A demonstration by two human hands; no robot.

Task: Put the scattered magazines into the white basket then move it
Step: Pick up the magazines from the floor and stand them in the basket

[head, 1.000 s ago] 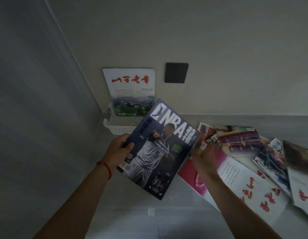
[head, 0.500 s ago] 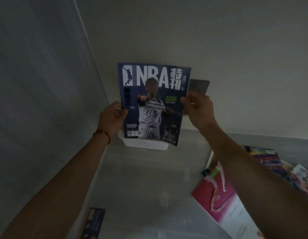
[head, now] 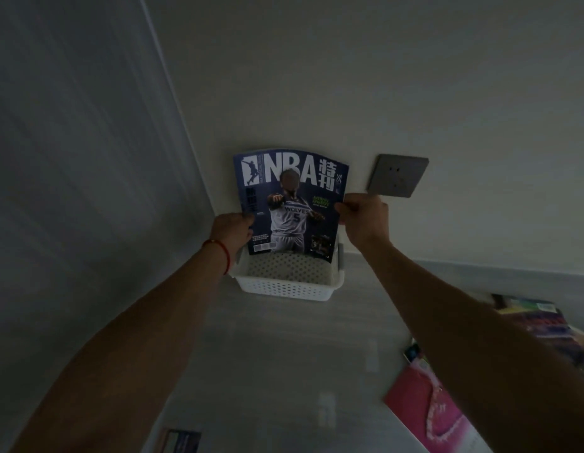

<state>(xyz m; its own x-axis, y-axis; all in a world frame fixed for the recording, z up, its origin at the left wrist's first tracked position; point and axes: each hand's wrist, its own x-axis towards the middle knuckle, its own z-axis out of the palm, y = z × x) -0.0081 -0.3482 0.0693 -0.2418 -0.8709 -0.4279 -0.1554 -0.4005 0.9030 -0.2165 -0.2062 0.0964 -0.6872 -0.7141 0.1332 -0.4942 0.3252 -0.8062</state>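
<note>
Since a second ago the basketball magazine [head: 290, 204] has gone from tilted and low over the scattered pile to upright above the white basket [head: 285, 286], and the red-titled magazine that stood in the basket then is now hidden behind it. The left hand [head: 231, 232] pinches the magazine's left edge with thumb in front and fingers behind; the right hand [head: 365, 220] clamps its right edge the same way. The cover is glossy and dark blue with large white lettering and a player in a white jersey; the top of the sheet bows slightly back toward the wall. Its lower edge sits just inside the basket's far rim, though whether it touches the bottom cannot be told.

The basket is a shallow rectangular tray of white plastic, its walls and floor pierced with rows of small holes, standing in the corner against the pale matte wall on a smooth grey surface [head: 284, 371]. A thin red cord bracelet [head: 220, 253] circles the left wrist. A flat dark square wall plate [head: 398, 174] is fixed to the wall just above the right hand. At the right edge lie more magazines: a pink cover [head: 424, 416] nearest, and a multicoloured one [head: 539, 322] farther back. A corner of a dark booklet [head: 182, 441] shows at the bottom edge.
</note>
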